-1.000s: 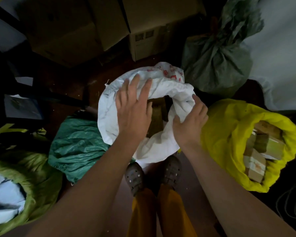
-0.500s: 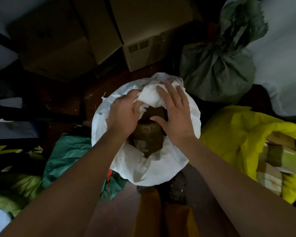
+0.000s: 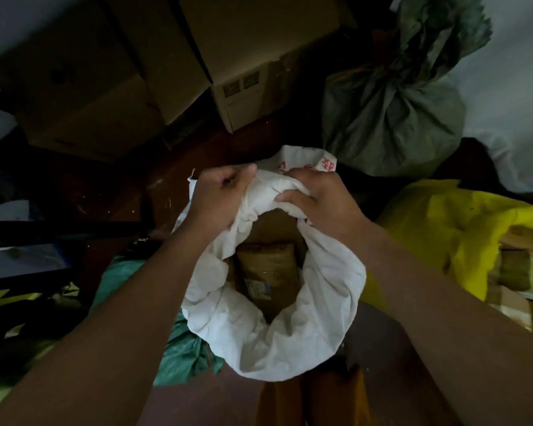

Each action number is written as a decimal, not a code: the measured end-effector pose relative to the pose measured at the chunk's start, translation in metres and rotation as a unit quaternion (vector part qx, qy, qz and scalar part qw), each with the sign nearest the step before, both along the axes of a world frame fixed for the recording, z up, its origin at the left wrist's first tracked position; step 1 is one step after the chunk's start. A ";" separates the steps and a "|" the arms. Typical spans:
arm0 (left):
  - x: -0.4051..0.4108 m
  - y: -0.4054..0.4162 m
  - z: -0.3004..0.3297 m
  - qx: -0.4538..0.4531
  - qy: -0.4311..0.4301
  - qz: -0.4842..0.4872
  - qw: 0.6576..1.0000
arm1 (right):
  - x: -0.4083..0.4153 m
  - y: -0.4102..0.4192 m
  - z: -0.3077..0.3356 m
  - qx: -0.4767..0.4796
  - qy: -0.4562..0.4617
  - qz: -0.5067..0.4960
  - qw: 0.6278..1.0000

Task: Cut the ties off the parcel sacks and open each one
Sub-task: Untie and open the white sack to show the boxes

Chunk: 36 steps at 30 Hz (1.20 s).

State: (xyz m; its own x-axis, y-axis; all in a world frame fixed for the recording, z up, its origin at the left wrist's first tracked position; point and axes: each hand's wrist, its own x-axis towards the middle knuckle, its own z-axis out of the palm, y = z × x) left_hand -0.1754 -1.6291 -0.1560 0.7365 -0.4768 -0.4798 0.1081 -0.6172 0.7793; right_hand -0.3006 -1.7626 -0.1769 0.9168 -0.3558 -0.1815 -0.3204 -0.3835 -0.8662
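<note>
White sack (image 3: 277, 342): stands on the floor at centre, mouth open, brown parcels (image 3: 266, 269) showing inside.
Left hand (image 3: 219, 195): fingers curled, gripping the sack's far rim.
Right hand (image 3: 317, 195): fingers bunching the same rim, just beside the left.
Right: yellow sack (image 3: 437, 235), open.
Far right: grey-green sack (image 3: 391, 118), neck bunched shut.

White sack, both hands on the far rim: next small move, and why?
Probably roll the far rim outward and down. Left hand and right hand both grip bunched cloth there on the white sack; near rim already folded down, brown parcel showing.
</note>
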 end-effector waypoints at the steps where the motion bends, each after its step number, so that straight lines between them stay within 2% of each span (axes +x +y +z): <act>1: -0.001 0.001 0.000 0.008 -0.007 0.000 1.000 | 0.001 -0.002 0.002 0.025 0.012 -0.005 1.000; 3: -0.005 0.003 0.003 0.026 -0.065 -0.019 0.997 | 0.002 0.000 0.005 0.056 0.030 -0.037 0.997; 4: -0.009 0.007 0.005 0.042 -0.127 -0.036 0.990 | 0.001 0.002 0.006 0.064 0.040 -0.063 0.995; 5: -0.015 0.011 0.008 0.063 -0.208 -0.058 0.974 | 0.000 0.003 0.006 0.068 0.054 -0.093 0.992; 7: -0.032 0.023 0.011 0.116 -0.360 -0.095 0.921 | -0.005 0.003 0.005 0.080 0.076 -0.153 0.982; 8: -0.043 0.029 0.012 0.148 -0.407 -0.106 0.895 | -0.007 0.001 0.005 0.088 0.081 -0.176 0.977; 10: -0.064 0.038 0.007 0.231 -0.437 -0.131 0.859 | -0.009 -0.005 0.006 0.108 0.085 -0.215 0.967; 13: -0.079 0.041 -0.003 0.294 -0.421 -0.162 0.843 | -0.010 -0.007 0.006 0.145 0.102 -0.271 0.946; 15: -0.072 0.038 -0.009 0.234 -0.372 -0.154 0.885 | -0.013 -0.008 0.002 0.197 0.108 -0.309 0.924; 17: -0.057 0.035 -0.013 0.119 -0.308 -0.121 0.936 | -0.017 -0.010 -0.003 0.232 0.120 -0.326 0.909; 19: -0.042 0.033 -0.016 0.050 -0.274 -0.083 0.957 | -0.017 -0.010 -0.006 0.226 0.138 -0.321 0.909; 22: -0.029 0.032 -0.021 0.033 -0.227 -0.036 0.973 | -0.012 -0.008 -0.007 0.184 0.162 -0.300 0.922; 24: -0.025 0.030 -0.025 0.037 -0.191 -0.026 0.981 | -0.011 -0.005 -0.006 0.123 0.133 -0.272 0.945; 26: -0.022 0.027 -0.028 0.027 -0.149 -0.018 0.988 | -0.011 -0.005 -0.007 -0.033 0.078 -0.231 0.969; 28: -0.019 0.024 -0.031 0.034 -0.118 -0.016 0.992 | -0.012 -0.004 -0.006 -0.166 0.012 -0.168 0.972; 30: -0.015 0.022 -0.036 0.043 -0.107 -0.019 0.993 | -0.012 -0.002 -0.006 -0.220 -0.034 -0.061 0.973; 33: -0.010 0.024 -0.041 0.053 -0.095 -0.015 0.994 | -0.012 0.004 -0.008 -0.290 0.023 0.094 0.952; 36: -0.009 0.025 -0.043 0.080 -0.080 -0.027 0.993 | -0.012 0.008 -0.007 -0.320 0.082 0.132 0.935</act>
State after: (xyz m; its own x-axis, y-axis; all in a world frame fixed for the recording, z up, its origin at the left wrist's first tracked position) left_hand -0.1841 -1.6039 -0.1987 0.7849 -0.4450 -0.4312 -0.0457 -0.7356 0.6759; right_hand -0.3124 -1.7551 -0.1837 0.9663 -0.2058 -0.1548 -0.2506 -0.8901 -0.3807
